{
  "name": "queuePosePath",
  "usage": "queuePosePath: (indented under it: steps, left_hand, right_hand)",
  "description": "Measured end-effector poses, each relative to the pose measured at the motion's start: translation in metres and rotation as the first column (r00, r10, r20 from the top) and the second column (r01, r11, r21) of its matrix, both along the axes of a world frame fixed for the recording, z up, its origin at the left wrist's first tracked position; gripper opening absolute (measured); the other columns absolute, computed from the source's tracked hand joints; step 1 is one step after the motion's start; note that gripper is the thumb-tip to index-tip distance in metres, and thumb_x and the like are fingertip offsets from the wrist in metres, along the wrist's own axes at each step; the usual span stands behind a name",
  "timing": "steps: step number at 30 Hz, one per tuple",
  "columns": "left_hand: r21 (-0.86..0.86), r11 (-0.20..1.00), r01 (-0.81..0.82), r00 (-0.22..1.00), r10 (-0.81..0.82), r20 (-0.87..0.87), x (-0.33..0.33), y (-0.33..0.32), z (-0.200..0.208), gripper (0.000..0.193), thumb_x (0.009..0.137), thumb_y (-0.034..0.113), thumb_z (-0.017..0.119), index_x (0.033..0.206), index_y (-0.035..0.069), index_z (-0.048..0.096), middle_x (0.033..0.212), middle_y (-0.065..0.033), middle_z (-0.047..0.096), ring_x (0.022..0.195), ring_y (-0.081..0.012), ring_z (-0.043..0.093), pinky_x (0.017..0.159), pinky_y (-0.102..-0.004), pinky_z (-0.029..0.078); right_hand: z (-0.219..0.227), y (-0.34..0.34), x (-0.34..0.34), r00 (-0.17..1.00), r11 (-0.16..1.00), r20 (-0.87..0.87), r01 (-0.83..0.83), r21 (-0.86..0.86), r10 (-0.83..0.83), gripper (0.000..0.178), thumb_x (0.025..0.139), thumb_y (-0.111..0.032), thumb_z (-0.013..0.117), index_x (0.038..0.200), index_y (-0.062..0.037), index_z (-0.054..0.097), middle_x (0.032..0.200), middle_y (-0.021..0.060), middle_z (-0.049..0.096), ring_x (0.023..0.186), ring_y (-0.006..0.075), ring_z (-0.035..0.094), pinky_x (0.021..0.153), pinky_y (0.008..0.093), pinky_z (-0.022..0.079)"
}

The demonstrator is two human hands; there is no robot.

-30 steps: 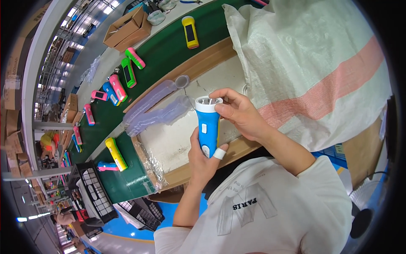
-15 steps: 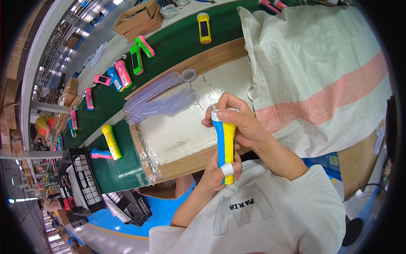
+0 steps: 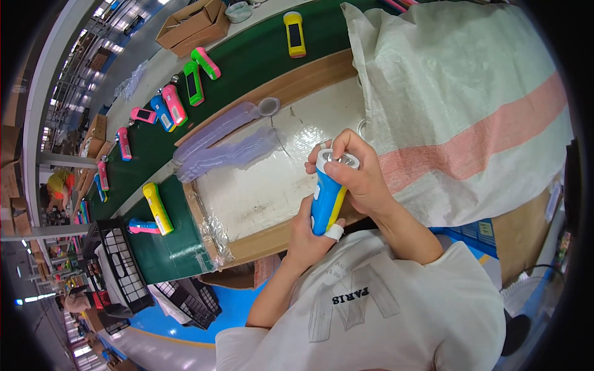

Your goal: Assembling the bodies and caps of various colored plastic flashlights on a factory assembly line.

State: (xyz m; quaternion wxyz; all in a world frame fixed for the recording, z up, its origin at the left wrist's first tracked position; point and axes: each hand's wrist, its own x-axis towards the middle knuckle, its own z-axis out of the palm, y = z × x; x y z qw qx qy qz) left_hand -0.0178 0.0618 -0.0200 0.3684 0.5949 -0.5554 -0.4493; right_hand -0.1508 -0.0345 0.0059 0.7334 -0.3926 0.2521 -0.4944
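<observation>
A blue and yellow flashlight point(image 3: 324, 201) with a white rim stands tilted in front of my chest, its shiny reflector end facing up. My left hand point(image 3: 307, 240) is wrapped around the lower body, a white band on one digit. At the top, my right hand point(image 3: 366, 178) closes its thumb and fingers on the white rim and over the reflector. Whether a small part sits under those fingertips is hidden. Beyond my hands, two long stacks of nested translucent purple cups point(image 3: 232, 151) lie in a shallow cardboard tray point(image 3: 247, 207).
A large white woven sack point(image 3: 445, 80) with a pink stripe covers the right side. Several flashlights, including a yellow one point(image 3: 294, 34) and a green one point(image 3: 193, 83), lie on the green belt point(image 3: 247, 65). Black crates point(image 3: 127, 266) stand at lower left; an open carton point(image 3: 195, 28) sits behind.
The flashlight has turned in my hands, showing more blue, and its top now tips so the reflector shows. My left hand has moved up its body. The view has shifted slightly.
</observation>
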Motion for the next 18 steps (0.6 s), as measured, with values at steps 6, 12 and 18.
queuePosePath:
  steps: [6, 12, 18]
  left_hand:
    - [0.274, 0.961, -0.041, 0.839, 0.182, -0.512, 0.021, -0.019, -0.003, 0.056, 0.076, 0.000, 0.071, 0.124, 0.003, 0.044, 0.105, -0.0102, 0.054, 0.087, -0.0156, 0.058, 0.065, -0.0293, 0.054]
    - [0.401, 0.905, 0.144, 0.529, 0.272, -0.804, 0.059, -0.046, -0.008, 0.057, 0.080, 0.033, 0.068, 0.120, -0.003, 0.051, 0.102, -0.0161, 0.061, 0.077, -0.0206, 0.061, 0.058, -0.0325, 0.057]
    - [0.307, 0.937, 0.165, 0.516, 0.183, -0.837, 0.058, -0.068, 0.002, 0.065, 0.082, 0.036, 0.064, 0.130, -0.001, 0.042, 0.107, -0.0183, 0.060, 0.078, -0.0204, 0.062, 0.062, -0.0328, 0.056]
  right_hand:
    - [-0.016, -0.030, 0.000, 0.996, 0.974, 0.009, -0.083, 0.212, 0.083, 0.027, 0.096, -0.031, 0.054, 0.111, -0.0089, 0.051, 0.109, 0.0123, 0.061, 0.102, 0.0195, 0.061, 0.088, 0.0332, 0.050]
    - [-0.017, -0.086, 0.005, 0.900, 0.990, -0.436, 0.078, 0.121, -0.017, 0.030, 0.100, -0.029, 0.045, 0.118, -0.0061, 0.053, 0.114, 0.0102, 0.061, 0.108, 0.0187, 0.058, 0.090, 0.0305, 0.047]
    - [-0.018, -0.095, 0.007, 0.961, 0.973, -0.157, -0.223, 0.054, 0.229, 0.035, 0.094, -0.035, 0.056, 0.113, -0.0057, 0.055, 0.112, 0.0079, 0.061, 0.108, 0.0181, 0.058, 0.091, 0.0314, 0.047]
